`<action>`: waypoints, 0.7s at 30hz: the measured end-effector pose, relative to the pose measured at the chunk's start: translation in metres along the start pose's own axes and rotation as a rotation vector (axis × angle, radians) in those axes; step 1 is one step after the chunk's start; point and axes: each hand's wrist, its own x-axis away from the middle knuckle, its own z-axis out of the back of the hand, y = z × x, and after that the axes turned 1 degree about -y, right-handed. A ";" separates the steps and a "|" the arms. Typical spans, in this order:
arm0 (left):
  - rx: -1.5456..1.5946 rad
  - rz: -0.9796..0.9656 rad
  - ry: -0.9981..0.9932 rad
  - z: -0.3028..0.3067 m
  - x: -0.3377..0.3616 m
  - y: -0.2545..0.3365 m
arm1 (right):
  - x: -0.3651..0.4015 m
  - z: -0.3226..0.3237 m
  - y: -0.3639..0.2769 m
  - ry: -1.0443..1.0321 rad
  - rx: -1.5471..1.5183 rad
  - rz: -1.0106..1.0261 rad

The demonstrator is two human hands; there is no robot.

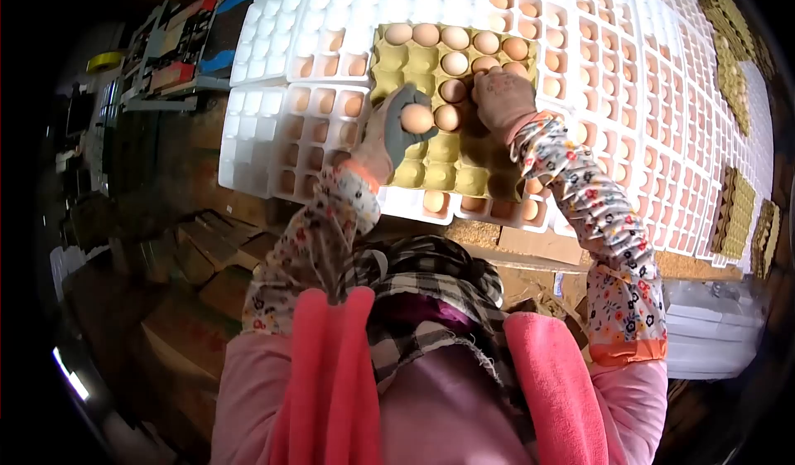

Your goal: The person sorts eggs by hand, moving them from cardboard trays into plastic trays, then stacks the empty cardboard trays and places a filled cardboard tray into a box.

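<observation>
A yellow-green moulded egg tray (441, 149) lies over the white foam trays, with eggs in its far row and in several middle cups. My left hand (389, 130), in a grey-palmed glove, is at the tray's left side, its fingers wrapped round an egg (416, 118). Right beside that one, another egg (447, 118) sits in a cup. My right hand (503, 101) is over the tray's right half. Its fingers are curled down onto an egg (483, 65) that they partly cover; the fingertips are hidden. Cups in the near rows and at the far left hold no eggs.
White foam trays (263, 101) cover the table, those on the right filled with eggs (588, 30). More moulded trays (733, 208) stand along the right edge. Cardboard (538, 244) lies by the near edge, and a rack (170, 51) stands at the left.
</observation>
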 end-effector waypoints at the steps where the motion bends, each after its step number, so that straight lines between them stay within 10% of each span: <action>1: -0.107 0.147 -0.006 0.009 -0.019 0.001 | -0.008 0.013 0.004 -0.089 -0.084 -0.034; 3: -1.424 -0.129 -0.077 -0.034 0.000 0.032 | 0.005 0.040 0.032 -0.073 -0.398 0.129; 5: -1.962 -0.272 -0.112 -0.035 -0.012 0.015 | 0.027 0.060 0.058 -0.294 -1.208 -0.096; 8: -1.442 -0.145 -0.207 -0.024 -0.011 0.042 | 0.047 0.042 0.093 -0.259 -1.732 -0.199; 9: -0.840 -0.007 -0.138 -0.014 -0.005 0.035 | 0.053 0.047 0.097 -0.250 -1.727 -0.226; 12: -0.214 -0.126 -0.131 -0.003 -0.010 0.040 | 0.051 0.043 0.107 -0.218 -1.482 -0.112; 15: -1.596 -0.325 -0.036 -0.051 -0.018 0.068 | 0.048 0.033 0.079 0.180 -0.305 0.017; 17: -2.070 -0.411 -0.295 -0.057 -0.053 0.054 | 0.051 0.045 0.049 0.087 -0.079 0.022; 21: -1.967 -0.492 -0.237 -0.034 -0.054 0.053 | 0.034 0.022 0.033 -0.003 0.212 -0.005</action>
